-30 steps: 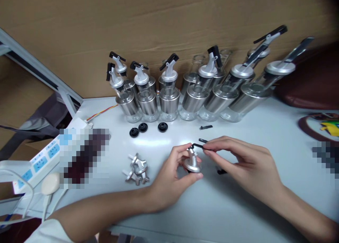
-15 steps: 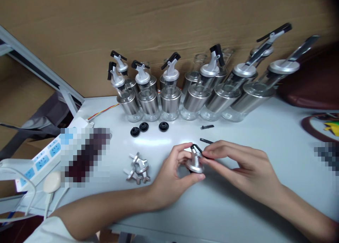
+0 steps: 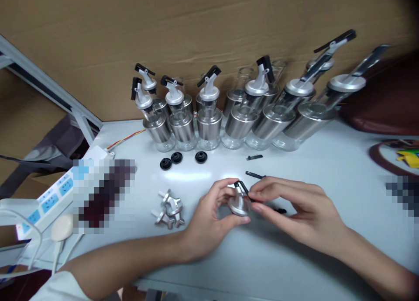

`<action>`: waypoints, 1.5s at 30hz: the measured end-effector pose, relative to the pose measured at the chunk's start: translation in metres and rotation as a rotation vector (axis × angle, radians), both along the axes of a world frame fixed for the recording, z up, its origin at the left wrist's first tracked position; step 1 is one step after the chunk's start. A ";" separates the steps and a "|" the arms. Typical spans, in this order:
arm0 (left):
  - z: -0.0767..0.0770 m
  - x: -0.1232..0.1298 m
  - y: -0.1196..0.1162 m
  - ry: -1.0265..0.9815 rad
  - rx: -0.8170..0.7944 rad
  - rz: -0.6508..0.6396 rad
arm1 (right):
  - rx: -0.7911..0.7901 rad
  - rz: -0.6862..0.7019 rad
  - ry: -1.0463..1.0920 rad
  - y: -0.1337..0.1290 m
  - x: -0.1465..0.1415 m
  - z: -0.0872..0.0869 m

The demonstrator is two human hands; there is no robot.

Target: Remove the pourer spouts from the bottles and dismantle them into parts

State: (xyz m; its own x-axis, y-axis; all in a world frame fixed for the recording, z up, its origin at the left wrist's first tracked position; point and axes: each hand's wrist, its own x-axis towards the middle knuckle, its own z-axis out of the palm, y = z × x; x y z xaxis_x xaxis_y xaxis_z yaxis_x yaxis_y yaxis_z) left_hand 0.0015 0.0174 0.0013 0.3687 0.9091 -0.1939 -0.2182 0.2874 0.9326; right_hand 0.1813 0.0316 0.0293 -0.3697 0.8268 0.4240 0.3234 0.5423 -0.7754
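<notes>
A silver pourer spout (image 3: pixel 240 203) with a black lever on its tip is held in my left hand (image 3: pixel 209 220), fingers behind it and thumb at its base. The thumb and forefinger of my right hand (image 3: pixel 299 207) pinch the black lever (image 3: pixel 244 188) at the spout's right side. Behind my right fingers lies a loose black lever (image 3: pixel 254 174), and a smaller one (image 3: pixel 254 157) is farther back. Part of another black piece (image 3: pixel 280 211) shows beneath my right hand. Several silver spouts (image 3: pixel 170 209) are heaped left of my left hand.
Glass-and-steel bottles (image 3: pixel 209 124), several with spouts, line the back of the table (image 3: pixel 203 275) against cardboard. Black round caps (image 3: pixel 200 157) lie before them. At left are a power strip (image 3: pixel 50 200) and white plug (image 3: pixel 63 226); at right, a dark red object (image 3: pixel 386 104).
The spout has tilted slightly between my hands, its base turning more toward the camera. A black piece now shows beneath my right hand. The whole view has shifted slightly.
</notes>
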 end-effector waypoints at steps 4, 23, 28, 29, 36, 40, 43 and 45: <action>-0.001 0.000 0.000 0.025 -0.031 0.040 | -0.305 -0.011 0.033 0.003 0.000 0.005; -0.002 0.000 -0.002 0.062 0.050 -0.005 | -0.811 0.015 0.296 0.006 0.006 0.000; -0.002 0.000 -0.002 0.092 0.093 -0.022 | -0.839 0.016 0.245 0.007 0.005 0.005; -0.001 -0.001 -0.002 0.098 0.103 -0.026 | -0.857 0.017 0.246 0.008 0.005 0.006; -0.001 0.000 -0.002 0.062 0.064 -0.012 | -0.943 0.051 0.239 0.007 0.007 0.006; -0.001 -0.001 -0.001 0.046 0.034 -0.002 | -0.986 0.108 0.285 0.011 0.008 0.003; -0.001 -0.002 -0.001 0.072 0.022 -0.018 | -1.096 0.208 0.333 0.013 0.009 0.002; -0.001 -0.002 -0.001 0.087 0.018 -0.029 | -1.175 0.290 0.336 0.013 0.009 0.001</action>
